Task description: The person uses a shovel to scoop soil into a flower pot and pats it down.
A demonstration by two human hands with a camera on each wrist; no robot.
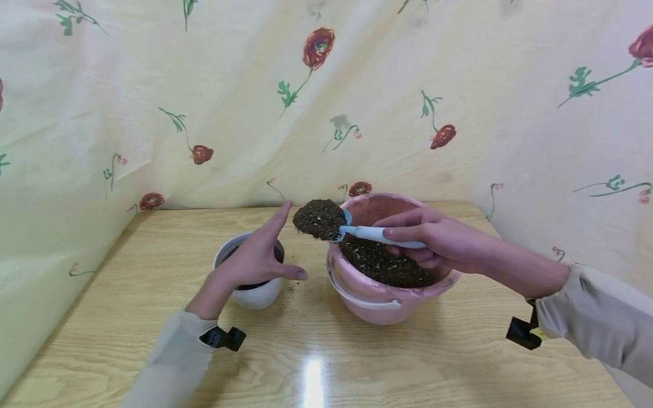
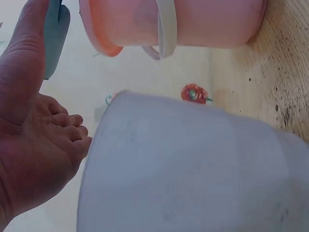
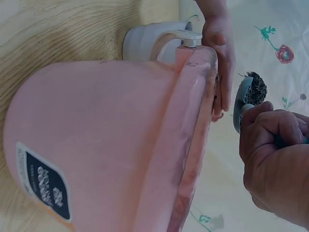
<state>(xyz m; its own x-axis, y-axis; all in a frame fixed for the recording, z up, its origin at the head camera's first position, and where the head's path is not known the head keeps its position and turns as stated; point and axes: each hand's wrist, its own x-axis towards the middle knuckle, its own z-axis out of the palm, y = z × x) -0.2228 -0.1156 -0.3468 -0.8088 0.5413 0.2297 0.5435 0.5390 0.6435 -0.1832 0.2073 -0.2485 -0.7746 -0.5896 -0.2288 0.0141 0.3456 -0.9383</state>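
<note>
My right hand (image 1: pixel 433 238) grips the pale blue handle of a small trowel (image 1: pixel 388 235) above a pink bucket (image 1: pixel 377 306) partly filled with dark soil (image 1: pixel 382 263). Heaped soil (image 1: pixel 320 220) sits on the trowel's blade, just past the bucket's left rim. My left hand (image 1: pixel 257 255) is held over the white pot (image 1: pixel 257 296), thumb and fingers spread, holding nothing. Dark soil shows inside the pot. In the left wrist view the palm (image 2: pixel 38 150) is beside the pot (image 2: pixel 169 164); the right wrist view shows the loaded trowel (image 3: pixel 244 96) level in the right hand (image 3: pixel 275 150).
The bucket's white handle (image 1: pixel 364 300) hangs down at its front left. Soil crumbs (image 1: pixel 295 286) are scattered on the wooden table (image 1: pixel 285 351) between pot and bucket. A flowered cloth (image 1: pixel 245 113) stands behind and at both sides. Each wrist wears a black camera.
</note>
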